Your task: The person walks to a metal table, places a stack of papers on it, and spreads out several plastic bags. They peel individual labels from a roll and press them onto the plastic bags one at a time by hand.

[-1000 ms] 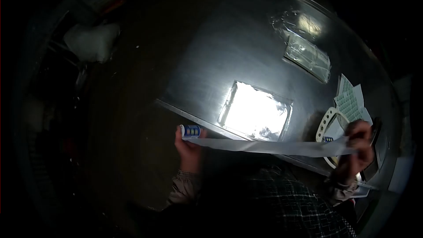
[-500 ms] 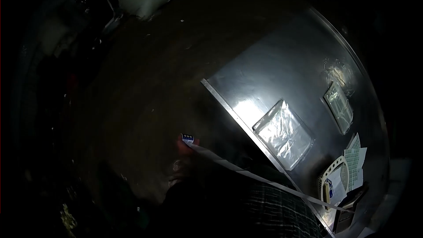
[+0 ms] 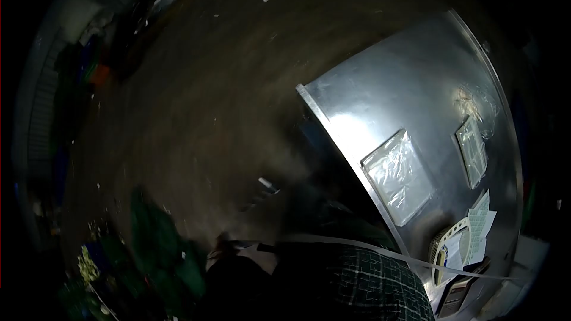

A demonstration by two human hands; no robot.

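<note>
A long pale strip (image 3: 351,242) runs from the papers on the table across the dark plaid cloth (image 3: 380,279) toward my left hand. My left hand (image 3: 222,246) is low in the middle, dim and smeared, beside a dark, pale-edged piece (image 3: 256,246); I cannot tell whether its fingers grip it. Above and to its right shows a small blurred white and dark piece (image 3: 267,185). My right hand is not visible.
To the right stands a metal table (image 3: 369,77) with a raised edge. On it lie a stack of clear plastic bags (image 3: 398,178), a second clear pack (image 3: 472,151), a pale basket (image 3: 437,241) and printed papers (image 3: 480,229). Green cloth (image 3: 157,244) is at lower left.
The view has shifted and brightened. My left hand has come down and left, and the blue-marked end it held no longer shows at its fingertips. The strip now lies flatter over the plaid cloth.
</note>
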